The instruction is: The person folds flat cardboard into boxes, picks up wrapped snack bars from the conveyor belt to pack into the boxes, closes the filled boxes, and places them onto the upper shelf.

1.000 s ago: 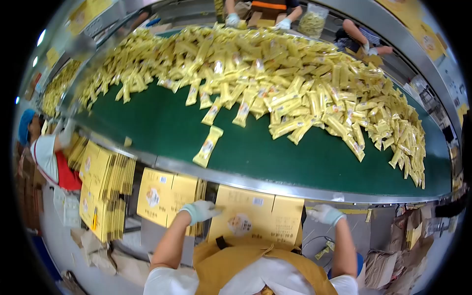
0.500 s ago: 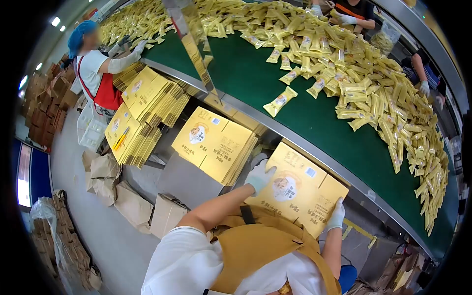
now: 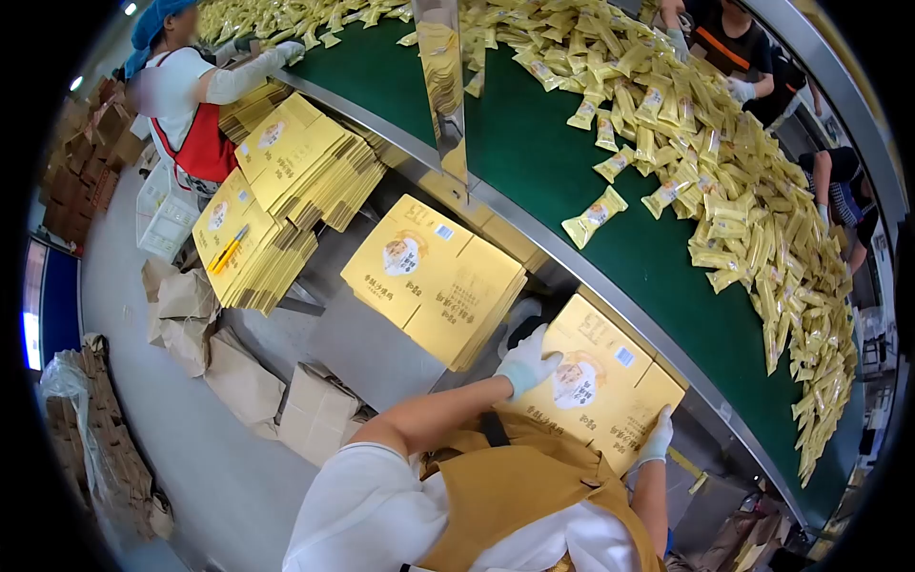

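The left hand (image 3: 526,363) and right hand (image 3: 658,438), both partly curled, grip opposite edges of the yellow carton (image 3: 606,384) between them. It is probably light, stiff and slightly slick; those 2 edges seem the best hold.

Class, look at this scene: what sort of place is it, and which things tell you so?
Probably the packing area of a food factory: a long green belt heaped with small yellow wrapped packets, and flat printed yellow cartons, some in stacks, beside it.
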{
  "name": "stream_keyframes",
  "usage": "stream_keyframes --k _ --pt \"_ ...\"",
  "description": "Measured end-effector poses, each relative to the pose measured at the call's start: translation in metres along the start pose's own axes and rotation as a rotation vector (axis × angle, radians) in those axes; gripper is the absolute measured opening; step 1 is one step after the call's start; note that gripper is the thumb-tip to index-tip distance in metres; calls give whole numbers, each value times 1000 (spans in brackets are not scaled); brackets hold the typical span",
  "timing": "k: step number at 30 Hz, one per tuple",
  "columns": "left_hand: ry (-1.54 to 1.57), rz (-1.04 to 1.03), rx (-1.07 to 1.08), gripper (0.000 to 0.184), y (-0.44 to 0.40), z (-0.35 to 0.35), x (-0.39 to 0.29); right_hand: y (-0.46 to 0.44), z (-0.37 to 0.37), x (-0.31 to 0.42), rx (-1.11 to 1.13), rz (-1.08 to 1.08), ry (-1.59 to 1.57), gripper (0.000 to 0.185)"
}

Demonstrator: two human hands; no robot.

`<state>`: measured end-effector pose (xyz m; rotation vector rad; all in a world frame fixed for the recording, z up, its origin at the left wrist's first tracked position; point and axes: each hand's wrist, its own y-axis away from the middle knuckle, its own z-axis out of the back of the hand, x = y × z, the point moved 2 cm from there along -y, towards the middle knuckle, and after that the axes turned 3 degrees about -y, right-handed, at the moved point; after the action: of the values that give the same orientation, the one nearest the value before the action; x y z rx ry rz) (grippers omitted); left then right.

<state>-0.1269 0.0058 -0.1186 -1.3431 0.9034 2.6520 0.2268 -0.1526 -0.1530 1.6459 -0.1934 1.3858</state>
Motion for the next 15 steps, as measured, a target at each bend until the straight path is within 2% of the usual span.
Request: stream_keyframes --k 2,5,7,15 --pt "21 -16 -43 81 -3 0 11 -1 -8 -3 -76 5 35 54" --pt "-3 53 -44 79 0 8 7 -3 -9 -7 -1 69 -37 54" --pt "13 21 -73 78 -3 4 12 7 -13 2 37 106 -38 54" --pt "86 47 -45 74 -7 12 18 41 -39 32 1 97 -9 63"
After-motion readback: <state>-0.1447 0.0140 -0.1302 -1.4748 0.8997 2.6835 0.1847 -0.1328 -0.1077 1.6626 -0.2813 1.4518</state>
